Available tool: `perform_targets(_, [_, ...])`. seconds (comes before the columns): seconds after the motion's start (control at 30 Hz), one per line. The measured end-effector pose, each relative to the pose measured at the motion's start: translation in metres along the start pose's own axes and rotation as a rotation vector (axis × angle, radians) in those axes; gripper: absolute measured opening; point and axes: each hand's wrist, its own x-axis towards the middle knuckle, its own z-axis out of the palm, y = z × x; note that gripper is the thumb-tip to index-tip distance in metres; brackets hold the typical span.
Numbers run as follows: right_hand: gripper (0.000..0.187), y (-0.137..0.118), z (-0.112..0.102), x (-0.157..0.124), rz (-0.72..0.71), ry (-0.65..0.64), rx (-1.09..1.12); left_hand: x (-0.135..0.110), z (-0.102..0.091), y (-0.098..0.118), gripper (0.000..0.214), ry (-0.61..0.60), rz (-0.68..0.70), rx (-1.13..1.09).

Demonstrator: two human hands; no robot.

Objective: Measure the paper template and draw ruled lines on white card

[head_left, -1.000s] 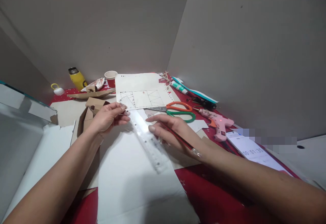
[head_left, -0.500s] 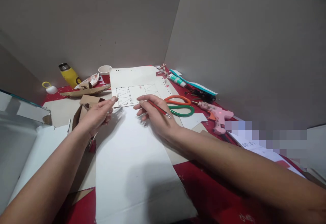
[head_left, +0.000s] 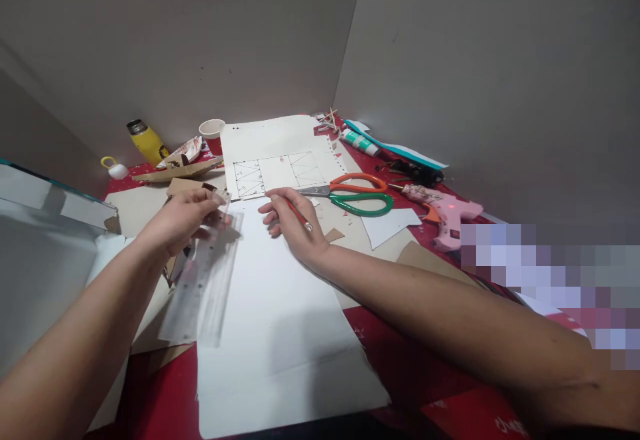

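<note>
My left hand (head_left: 187, 220) grips the top end of a clear plastic ruler (head_left: 205, 287), which hangs down blurred over the left edge of a long white board (head_left: 280, 300). A dark red pencil (head_left: 299, 215) is in my right hand (head_left: 297, 227), its blunt end towards me. That hand is above the far end of the white board. Beyond both hands lies a sheet (head_left: 273, 135) with a ruled drawing of rectangles and slanting lines. Scissors (head_left: 363, 193) with one orange and one green handle rest right of my right hand.
A pink glue gun (head_left: 453, 213) and a green-and-white tube (head_left: 359, 142) are on the right. At the back left stand a yellow bottle (head_left: 147, 145) and a paper cup (head_left: 212, 139). Cardboard pieces (head_left: 185, 188) lie by my left hand. Grey walls enclose the back.
The ruler now shows in my left hand, hanging towards me. My right hand still holds the pencil near the same spot. The view has shifted slightly.
</note>
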Motion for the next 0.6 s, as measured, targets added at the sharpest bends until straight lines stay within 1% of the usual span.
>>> perform_targets(0.1, [0.02, 0.0, 0.001, 0.001, 0.019, 0.005, 0.019, -0.003, 0.001, -0.012, 0.016, -0.009, -0.039, 0.006])
perform_targets(0.23, [0.017, -0.003, 0.001, 0.001, 0.041, 0.02, 0.041, -0.007, 0.0, -0.018, 0.021, 0.046, -0.005, 0.083])
perform_targets(0.33, [0.015, -0.006, 0.002, 0.002, 0.066, 0.024, 0.036, -0.008, -0.002, -0.017, 0.024, 0.09, 0.034, 0.152])
perform_targets(0.43, [0.016, -0.007, 0.002, 0.002, 0.076, 0.019, 0.034, -0.005, -0.004, -0.013, 0.02, 0.108, 0.06, 0.208])
perform_targets(0.53, [0.021, -0.009, 0.002, 0.002, 0.08, 0.015, 0.039, 0.001, -0.001, -0.009, 0.012, 0.11, 0.08, 0.248])
perform_targets(0.6, [0.029, -0.012, 0.002, 0.002, 0.102, 0.013, 0.049, 0.006, 0.003, -0.008, 0.008, 0.088, 0.084, 0.249])
